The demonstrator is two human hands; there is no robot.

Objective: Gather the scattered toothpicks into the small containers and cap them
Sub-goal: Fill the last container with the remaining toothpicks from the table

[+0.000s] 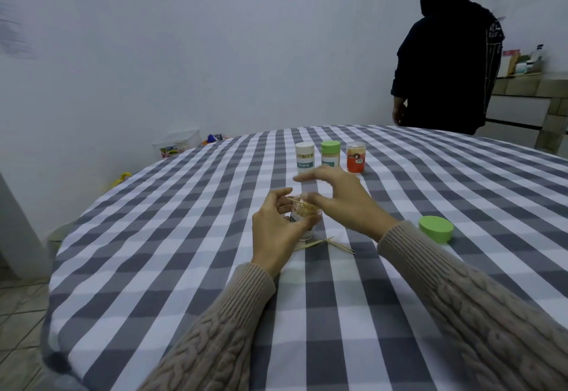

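My left hand point(273, 230) grips a small clear container point(304, 215) full of toothpicks, standing uncapped on the checked tablecloth. My right hand point(335, 200) hovers over the container's mouth with its fingertips at the toothpicks; whether it pinches any is hidden. A few loose toothpicks point(325, 244) lie on the cloth just in front of the container. A green cap point(436, 228) lies to the right of my right wrist. Behind my hands stand three capped containers: a white-capped one point(305, 157), a green-capped one point(330, 153) and an orange one point(356, 157).
The round table point(184, 267) carries a grey-and-white checked cloth. A person in dark clothes point(448, 52) stands beyond the far right edge, back turned. A plastic box point(176, 142) and small toys lie on the floor by the wall at the left.
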